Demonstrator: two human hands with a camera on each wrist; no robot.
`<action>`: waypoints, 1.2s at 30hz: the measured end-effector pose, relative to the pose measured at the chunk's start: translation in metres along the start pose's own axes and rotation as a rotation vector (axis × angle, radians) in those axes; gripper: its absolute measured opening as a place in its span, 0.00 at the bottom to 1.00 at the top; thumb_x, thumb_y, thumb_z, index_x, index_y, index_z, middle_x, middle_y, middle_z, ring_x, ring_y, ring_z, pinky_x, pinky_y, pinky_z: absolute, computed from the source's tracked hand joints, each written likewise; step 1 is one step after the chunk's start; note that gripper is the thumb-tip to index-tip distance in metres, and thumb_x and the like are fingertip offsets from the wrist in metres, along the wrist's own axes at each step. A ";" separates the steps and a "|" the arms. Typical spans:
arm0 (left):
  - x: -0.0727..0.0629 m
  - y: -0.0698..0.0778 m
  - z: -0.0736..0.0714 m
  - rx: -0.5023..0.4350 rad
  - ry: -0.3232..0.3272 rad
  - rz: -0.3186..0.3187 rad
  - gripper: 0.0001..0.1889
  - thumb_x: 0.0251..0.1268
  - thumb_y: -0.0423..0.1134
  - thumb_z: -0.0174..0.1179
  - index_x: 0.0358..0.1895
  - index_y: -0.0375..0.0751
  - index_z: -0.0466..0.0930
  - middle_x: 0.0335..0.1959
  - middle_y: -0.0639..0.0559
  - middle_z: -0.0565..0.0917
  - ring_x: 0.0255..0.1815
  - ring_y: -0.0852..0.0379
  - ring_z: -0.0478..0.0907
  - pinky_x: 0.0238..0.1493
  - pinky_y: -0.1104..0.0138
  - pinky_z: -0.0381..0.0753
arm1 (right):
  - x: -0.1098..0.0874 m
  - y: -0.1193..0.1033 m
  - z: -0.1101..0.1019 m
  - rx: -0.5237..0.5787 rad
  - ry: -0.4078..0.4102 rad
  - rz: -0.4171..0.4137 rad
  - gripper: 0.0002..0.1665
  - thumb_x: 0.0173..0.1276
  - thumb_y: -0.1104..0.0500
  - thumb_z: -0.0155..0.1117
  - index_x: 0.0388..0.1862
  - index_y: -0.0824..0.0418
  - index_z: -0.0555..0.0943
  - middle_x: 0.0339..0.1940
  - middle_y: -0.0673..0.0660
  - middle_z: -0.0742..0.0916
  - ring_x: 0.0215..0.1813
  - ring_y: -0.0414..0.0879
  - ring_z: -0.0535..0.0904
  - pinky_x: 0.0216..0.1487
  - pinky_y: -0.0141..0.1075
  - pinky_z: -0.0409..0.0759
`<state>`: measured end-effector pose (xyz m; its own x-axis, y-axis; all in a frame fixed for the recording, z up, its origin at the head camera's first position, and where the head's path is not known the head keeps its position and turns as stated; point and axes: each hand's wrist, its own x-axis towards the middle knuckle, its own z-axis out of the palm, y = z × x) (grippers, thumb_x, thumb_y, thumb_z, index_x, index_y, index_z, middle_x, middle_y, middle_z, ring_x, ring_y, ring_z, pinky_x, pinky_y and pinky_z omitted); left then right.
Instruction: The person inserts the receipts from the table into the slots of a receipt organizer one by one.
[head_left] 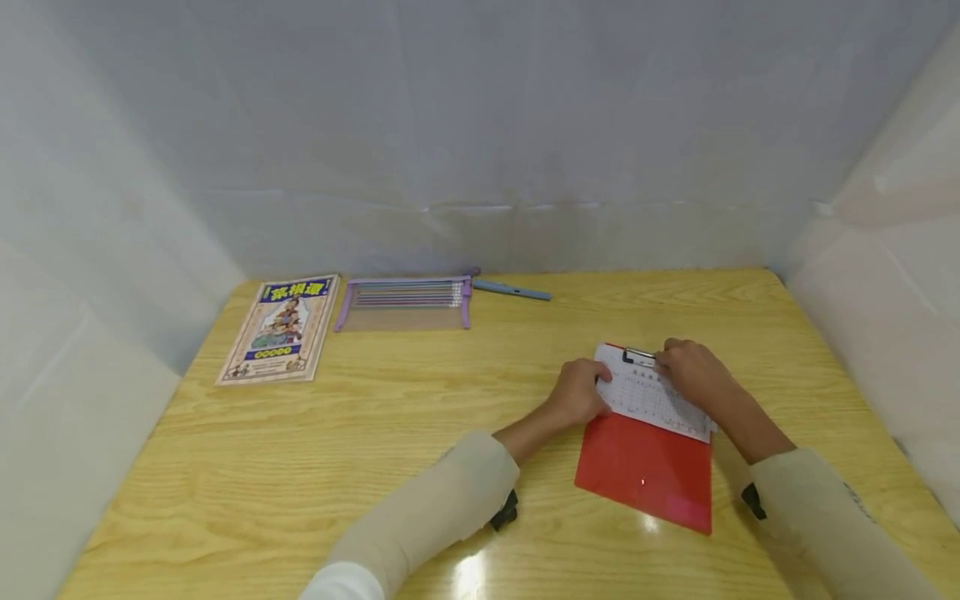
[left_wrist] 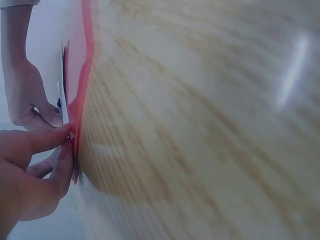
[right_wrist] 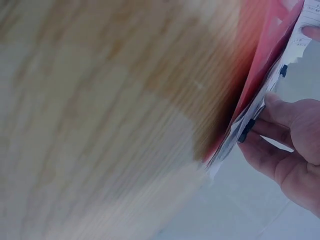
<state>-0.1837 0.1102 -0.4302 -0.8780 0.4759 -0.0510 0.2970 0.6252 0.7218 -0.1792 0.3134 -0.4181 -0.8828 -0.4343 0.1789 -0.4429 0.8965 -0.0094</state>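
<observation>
A red clipboard (head_left: 647,471) is held at a slant over the right part of the table. White printed sheets (head_left: 651,402) with a table of rows cover its upper half, below a metal clip (head_left: 640,358) with black ends. My left hand (head_left: 580,392) pinches the left edge of board and paper, thumb on top; in the left wrist view that hand (left_wrist: 37,170) has thumb and fingers at the red edge. At the clip's right end, my right hand (head_left: 696,373) grips with curled fingers. In the right wrist view, the right hand's thumb (right_wrist: 280,109) lies by the clip's black end (right_wrist: 246,131).
A book (head_left: 281,329) with an illustrated cover lies at the table's back left. Beside it is a clear pencil case (head_left: 405,321) with purple trim and several pencils inside. A blue pen (head_left: 512,290) lies to its right. Pale sheeting (head_left: 480,150) rises behind the wooden table (head_left: 300,467).
</observation>
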 end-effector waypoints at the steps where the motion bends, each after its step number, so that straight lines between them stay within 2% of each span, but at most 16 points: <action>1: 0.000 0.000 0.001 0.006 0.002 0.002 0.21 0.42 0.29 0.73 0.44 0.34 0.82 0.47 0.46 0.84 0.49 0.55 0.78 0.51 0.73 0.76 | 0.000 0.000 0.000 0.006 -0.017 0.005 0.02 0.58 0.71 0.64 0.29 0.70 0.84 0.24 0.60 0.80 0.28 0.51 0.80 0.30 0.41 0.80; 10: 0.002 -0.001 0.004 0.048 -0.009 0.025 0.21 0.45 0.30 0.72 0.47 0.34 0.82 0.50 0.46 0.83 0.54 0.55 0.77 0.55 0.72 0.75 | 0.001 0.002 -0.001 0.005 -0.087 0.067 0.05 0.61 0.69 0.62 0.32 0.70 0.84 0.26 0.59 0.81 0.30 0.51 0.81 0.33 0.42 0.81; 16: 0.003 0.000 0.004 0.099 -0.025 0.031 0.20 0.50 0.33 0.70 0.49 0.36 0.81 0.52 0.47 0.82 0.56 0.55 0.75 0.58 0.72 0.73 | 0.002 0.001 -0.001 -0.004 -0.077 0.037 0.05 0.61 0.71 0.61 0.30 0.69 0.84 0.24 0.59 0.80 0.29 0.51 0.81 0.31 0.41 0.80; 25: 0.005 0.000 0.003 0.197 -0.016 0.079 0.17 0.56 0.35 0.65 0.50 0.38 0.81 0.49 0.47 0.81 0.51 0.55 0.75 0.54 0.71 0.74 | 0.004 -0.001 -0.002 -0.024 -0.070 0.023 0.05 0.62 0.71 0.60 0.30 0.69 0.84 0.24 0.59 0.79 0.29 0.52 0.80 0.31 0.41 0.80; 33: 0.003 0.003 0.003 0.185 -0.047 0.052 0.22 0.59 0.35 0.64 0.58 0.38 0.77 0.58 0.48 0.80 0.60 0.56 0.74 0.61 0.71 0.72 | 0.004 -0.004 -0.002 -0.081 -0.082 0.011 0.07 0.60 0.74 0.60 0.27 0.68 0.83 0.23 0.59 0.78 0.27 0.51 0.78 0.28 0.39 0.79; 36: 0.000 0.003 0.000 0.161 -0.043 0.064 0.24 0.58 0.35 0.65 0.59 0.36 0.76 0.58 0.47 0.80 0.59 0.57 0.75 0.58 0.72 0.74 | 0.003 -0.005 -0.001 -0.103 -0.088 0.012 0.06 0.59 0.74 0.60 0.26 0.69 0.83 0.23 0.59 0.78 0.27 0.51 0.78 0.28 0.38 0.80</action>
<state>-0.1831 0.1117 -0.4281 -0.8397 0.5415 -0.0405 0.4109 0.6824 0.6046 -0.1792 0.3082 -0.4162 -0.9001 -0.4258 0.0925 -0.4182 0.9038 0.0909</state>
